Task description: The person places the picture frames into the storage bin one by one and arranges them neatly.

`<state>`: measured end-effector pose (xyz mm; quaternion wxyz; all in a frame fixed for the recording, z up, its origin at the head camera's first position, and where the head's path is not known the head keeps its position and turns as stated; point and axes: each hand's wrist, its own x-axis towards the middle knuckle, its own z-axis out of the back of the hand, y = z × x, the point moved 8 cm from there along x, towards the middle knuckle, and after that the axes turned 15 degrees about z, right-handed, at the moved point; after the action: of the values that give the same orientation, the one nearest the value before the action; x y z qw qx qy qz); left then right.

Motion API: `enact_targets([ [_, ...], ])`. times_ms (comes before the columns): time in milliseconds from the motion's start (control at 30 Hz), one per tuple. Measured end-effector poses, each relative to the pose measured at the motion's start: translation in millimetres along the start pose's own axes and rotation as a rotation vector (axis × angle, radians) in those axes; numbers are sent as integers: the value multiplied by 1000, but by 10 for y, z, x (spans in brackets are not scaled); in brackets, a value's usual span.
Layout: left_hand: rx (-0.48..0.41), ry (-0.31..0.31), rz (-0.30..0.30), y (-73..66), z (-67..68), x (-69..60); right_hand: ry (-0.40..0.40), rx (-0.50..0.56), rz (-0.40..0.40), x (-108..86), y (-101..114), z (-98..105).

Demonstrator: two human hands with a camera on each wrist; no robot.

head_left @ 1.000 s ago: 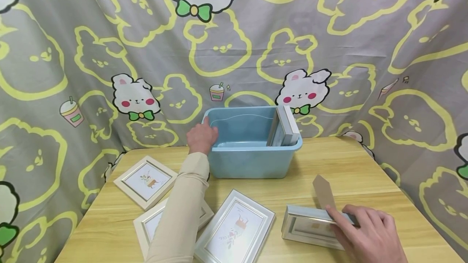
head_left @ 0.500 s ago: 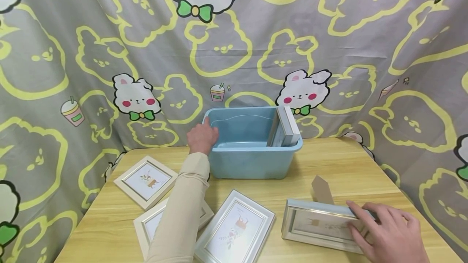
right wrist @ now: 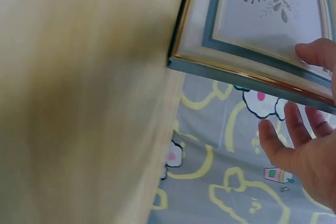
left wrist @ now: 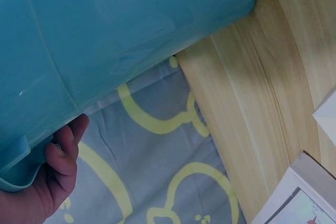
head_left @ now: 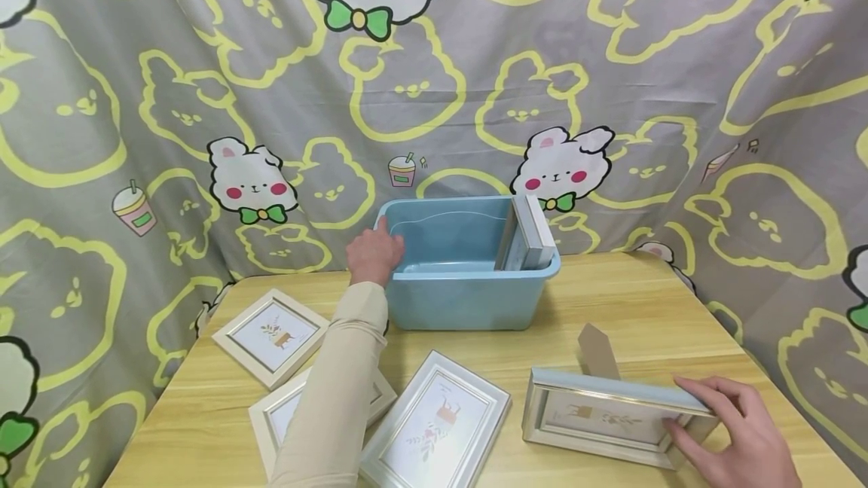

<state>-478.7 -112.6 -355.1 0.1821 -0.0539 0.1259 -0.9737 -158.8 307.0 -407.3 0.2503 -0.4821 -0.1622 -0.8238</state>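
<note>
At the left end of the blue bin [head_left: 468,303], my left hand [head_left: 375,253] grips the rim; the left wrist view shows its fingers [left wrist: 63,156] curled at the bin's handle [left wrist: 16,163]. My right hand [head_left: 742,435] holds the right end of a silvery picture frame [head_left: 597,416] standing on its long side, its brown back stand [head_left: 598,352] out behind. In the right wrist view the thumb [right wrist: 315,53] lies on the front of that frame [right wrist: 252,74], and the other fingers are at its edge. Picture frames [head_left: 532,236] stand upright in the bin's right end.
A silver frame [head_left: 437,424] lies face up at the front middle of the wooden table [head_left: 610,300]. A cream frame [head_left: 273,337] lies at the left, with another [head_left: 281,413] partly under my left forearm. A patterned curtain [head_left: 434,96] hangs behind.
My right hand has slid right along the standing frame toward its right end, uncovering more of its picture. My left hand has stayed on the bin's rim.
</note>
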Motion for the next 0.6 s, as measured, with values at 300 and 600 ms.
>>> enact_targets([
  [300,6,5,4,-2,-9,7,77,193,-420,-163,-87,-104],
  [600,9,13,4,-1,-3,-1,131,218,-478,-280,-149,-137],
])
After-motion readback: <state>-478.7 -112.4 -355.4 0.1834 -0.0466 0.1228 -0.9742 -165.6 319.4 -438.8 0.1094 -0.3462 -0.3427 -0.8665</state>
